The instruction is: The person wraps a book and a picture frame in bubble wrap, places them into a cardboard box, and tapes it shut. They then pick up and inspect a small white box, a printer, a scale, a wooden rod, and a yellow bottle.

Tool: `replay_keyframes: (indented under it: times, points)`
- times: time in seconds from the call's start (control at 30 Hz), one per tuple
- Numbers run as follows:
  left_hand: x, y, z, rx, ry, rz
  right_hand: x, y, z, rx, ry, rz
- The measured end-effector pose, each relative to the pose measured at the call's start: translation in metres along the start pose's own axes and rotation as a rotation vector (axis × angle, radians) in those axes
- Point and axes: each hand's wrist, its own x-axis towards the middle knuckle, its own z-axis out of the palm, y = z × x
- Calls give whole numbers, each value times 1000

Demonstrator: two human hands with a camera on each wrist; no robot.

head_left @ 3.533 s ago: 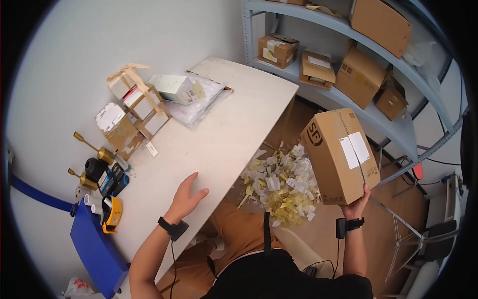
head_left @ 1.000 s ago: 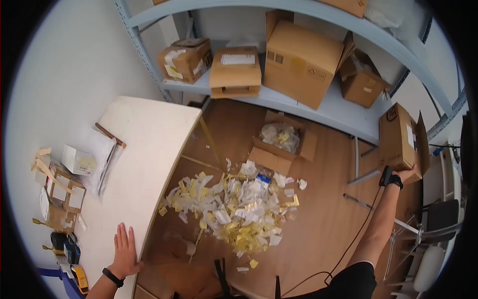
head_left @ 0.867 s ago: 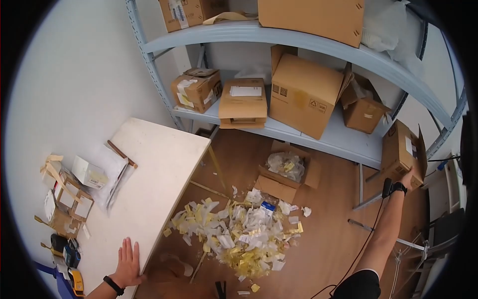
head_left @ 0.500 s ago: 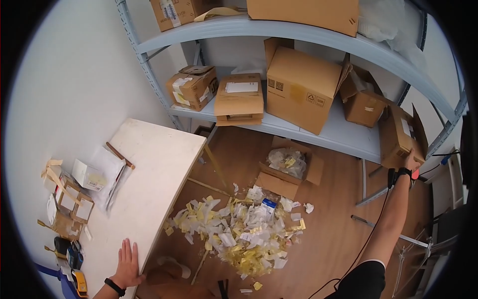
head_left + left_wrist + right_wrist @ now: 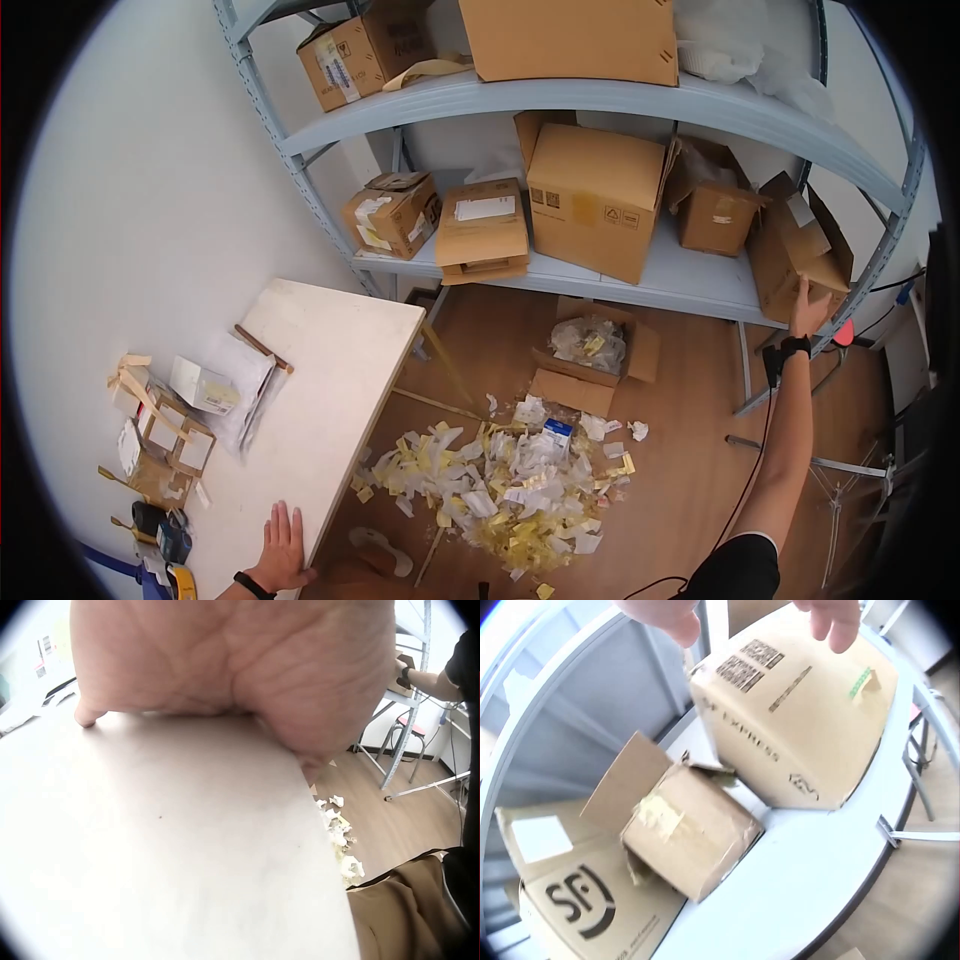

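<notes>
Has an open brown cardboard box (image 5: pixel 780 265) on the right end of the blue-grey metal lower shelf (image 5: pixel 688 268), with flaps raised. Reaches to the near side of that box with the right hand (image 5: pixel 812 308), thumb and fingers set wide apart, with nothing pinched between; cannot tell from the views about firm contact with the cardboard. Shows on the same shelf, just left of the box, a smaller open brown carton (image 5: pixel 715 218); then, farther left, a large brown box with printed symbols (image 5: pixel 595 205), a low brown box with a white label (image 5: pixel 485 240) and a small taped brown box (image 5: pixel 398 222).

Rests the left hand (image 5: pixel 283 560) palm down near the edge of the white tabletop (image 5: pixel 335 365), with fingers straight and slightly parted, and with nothing in the grasp. Bears farther up the tabletop a white carton (image 5: pixel 202 385) beside a pale plastic mailer (image 5: pixel 252 385). Includes on the floor, below the shelves, an open brown box of clear plastic (image 5: pixel 570 392), and just in front of it a heap of white and yellow scraps (image 5: pixel 500 500).
</notes>
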Motion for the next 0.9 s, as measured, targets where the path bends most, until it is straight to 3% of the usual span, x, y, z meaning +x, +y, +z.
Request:
replay_keyframes:
  times: [0.07, 0.2, 0.23, 0.27, 0.33, 0.4, 0.47, 0.5, 0.57, 0.67, 0.7, 0.73, 0.77, 0.8, 0.87, 0.9]
  points:
    - [-1, 2, -2, 8, 8, 17, -20, -30, -4, 139, -278, -152]
    - [-1, 5, -5, 15, 6, 14, -7, -7, 40, -2, -311, -38]
    - [-2, 5, -5, 30, 15, 24, -11, -21, 34, 230, -465, -17]
    - [-2, 5, -5, 43, 29, 27, -21, -40, 31, 242, -473, -27]
    - [-1, 9, -11, 36, 37, 19, -52, -74, 20, 201, -838, 572]
    - [-3, 11, -16, 35, 39, -4, -100, 4, 75, 381, -851, -1]
    - [-3, 15, -20, 27, 40, 8, -169, 11, 64, -347, -748, -179]
    - [-4, 16, -23, 34, 58, 19, -208, 6, 50, -93, -655, -275]
    - [-4, 16, -25, 18, 74, 10, -289, -52, -12, 17, -713, -245]
    - [-4, 16, -24, -3, 92, 10, -423, -57, -100, 72, -853, -179]
    - [-4, 14, -25, 1, 101, 18, -475, -28, -120, 116, -1003, -38]
    - [-5, 14, -25, 4, 107, 30, -525, -22, -143, 229, -1013, -109]
    - [-5, 14, -25, -5, 108, 16, -571, -9, -171, 174, -1172, 120]
    - [-6, 13, -26, -20, 103, 15, -602, -31, -196, 155, -1293, 293]
    - [-5, 13, -24, -40, 102, 7, -646, -51, -211, 328, -1533, 523]
    - [-6, 12, -22, -58, 105, 10, -648, -81, -216, 326, -1540, 524]
